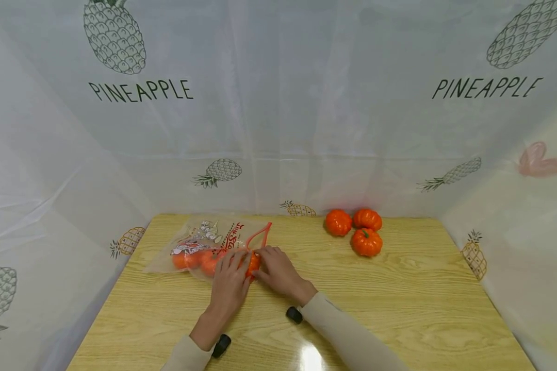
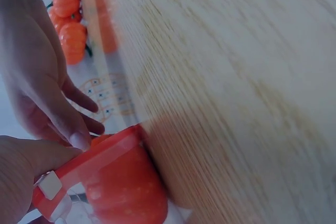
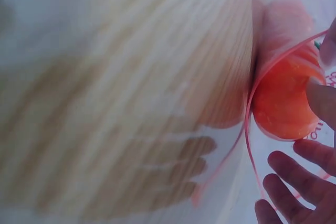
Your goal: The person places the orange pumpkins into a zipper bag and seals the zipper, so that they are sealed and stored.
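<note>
One bag (image 1: 225,234) is pinched at its red edge (image 2: 102,155) by the left hand (image 1: 229,281); a pumpkin (image 3: 283,106) is touched by the right hand's (image 1: 280,273) thumb (image 3: 323,100), other fingers (image 3: 296,177) spread apart.

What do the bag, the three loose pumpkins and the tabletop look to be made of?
Transparent printed bag with a red edge: likely thin, flexible plastic; orange pumpkins show through.
Three loose orange ribbed pumpkins: shiny, perhaps plastic or coated foam, given their highlights; core can't be told.
Yellowish wood-grain tabletop: semi-gloss wood or laminate; it reflects a bright patch.
</note>
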Tool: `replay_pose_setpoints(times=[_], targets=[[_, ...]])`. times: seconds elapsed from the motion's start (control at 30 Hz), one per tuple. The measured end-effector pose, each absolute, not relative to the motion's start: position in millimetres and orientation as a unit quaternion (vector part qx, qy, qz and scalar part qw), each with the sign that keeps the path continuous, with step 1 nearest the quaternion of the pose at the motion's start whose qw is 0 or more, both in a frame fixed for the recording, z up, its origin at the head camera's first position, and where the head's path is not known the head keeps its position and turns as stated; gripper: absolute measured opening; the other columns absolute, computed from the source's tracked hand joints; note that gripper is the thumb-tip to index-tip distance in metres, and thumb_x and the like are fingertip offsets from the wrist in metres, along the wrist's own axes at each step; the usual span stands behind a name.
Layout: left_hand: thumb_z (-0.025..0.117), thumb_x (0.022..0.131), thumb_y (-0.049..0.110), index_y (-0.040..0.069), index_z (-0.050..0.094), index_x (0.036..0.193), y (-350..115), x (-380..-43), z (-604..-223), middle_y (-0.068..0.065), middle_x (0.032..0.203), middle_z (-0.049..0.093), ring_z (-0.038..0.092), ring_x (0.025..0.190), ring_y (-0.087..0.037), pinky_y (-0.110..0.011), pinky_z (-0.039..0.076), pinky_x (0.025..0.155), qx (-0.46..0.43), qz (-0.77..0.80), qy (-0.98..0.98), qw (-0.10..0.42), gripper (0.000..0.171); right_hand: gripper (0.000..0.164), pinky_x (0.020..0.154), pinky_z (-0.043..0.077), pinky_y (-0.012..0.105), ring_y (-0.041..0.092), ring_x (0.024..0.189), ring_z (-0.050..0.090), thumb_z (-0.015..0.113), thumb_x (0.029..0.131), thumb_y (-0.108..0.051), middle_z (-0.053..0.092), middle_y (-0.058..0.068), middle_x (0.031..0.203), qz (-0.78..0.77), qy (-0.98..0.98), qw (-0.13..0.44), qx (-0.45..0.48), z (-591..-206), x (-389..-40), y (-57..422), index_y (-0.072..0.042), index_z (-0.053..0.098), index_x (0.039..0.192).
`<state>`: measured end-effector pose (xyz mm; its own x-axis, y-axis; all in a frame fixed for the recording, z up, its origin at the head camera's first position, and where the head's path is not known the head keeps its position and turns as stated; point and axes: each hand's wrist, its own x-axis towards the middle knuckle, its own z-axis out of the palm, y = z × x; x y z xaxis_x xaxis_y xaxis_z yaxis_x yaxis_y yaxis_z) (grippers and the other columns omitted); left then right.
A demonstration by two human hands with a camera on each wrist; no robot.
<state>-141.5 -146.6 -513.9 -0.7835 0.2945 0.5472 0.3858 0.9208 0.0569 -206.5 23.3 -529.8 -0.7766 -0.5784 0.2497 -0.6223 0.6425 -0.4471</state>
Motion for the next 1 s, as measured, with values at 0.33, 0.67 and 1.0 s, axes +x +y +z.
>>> replay_pose_setpoints(times=[0.33, 0.67, 1.0], targets=[[0.096, 0.076, 0.015, 0.004, 0.074, 0.131, -146, -143, -516, -0.012, 0.130, 0.066, 0.055, 0.127, -0.038, -0.051, 0.048, 0.103, -0.186, -0.065, -0.939, 0.282, 0.061, 0.049, 0.104, 0.051, 0.042, 0.028, 0.117, 0.064, 0.077, 0.099, -0.033, 0.070, 0.008, 0.130, 0.238, -0.917, 0.051, 0.315, -530, -207, 18, -0.004, 0.066, 0.137], [0.095, 0.076, 0.012, 0.003, 0.075, 0.129, -147, -144, -517, -0.013, 0.130, 0.066, 0.054, 0.127, -0.039, -0.054, 0.046, 0.105, -0.186, -0.081, -0.938, 0.280, 0.058, 0.041, 0.099, 0.054, 0.040, 0.027, 0.112, 0.065, 0.074, 0.100, -0.028, 0.071, 0.008, 0.125, 0.224, -0.923, 0.067, 0.307, -529, -205, 12, -0.006, 0.070, 0.134], [0.095, 0.078, 0.016, 0.004, 0.074, 0.132, -147, -144, -518, -0.011, 0.131, 0.066, 0.055, 0.126, -0.037, -0.053, 0.046, 0.104, -0.186, -0.068, -0.940, 0.277, 0.058, 0.027, 0.094, 0.054, 0.041, 0.026, 0.104, 0.065, 0.077, 0.098, -0.029, 0.076, 0.005, 0.112, 0.230, -0.933, 0.076, 0.267, -531, -199, 10, -0.010, 0.078, 0.117]])
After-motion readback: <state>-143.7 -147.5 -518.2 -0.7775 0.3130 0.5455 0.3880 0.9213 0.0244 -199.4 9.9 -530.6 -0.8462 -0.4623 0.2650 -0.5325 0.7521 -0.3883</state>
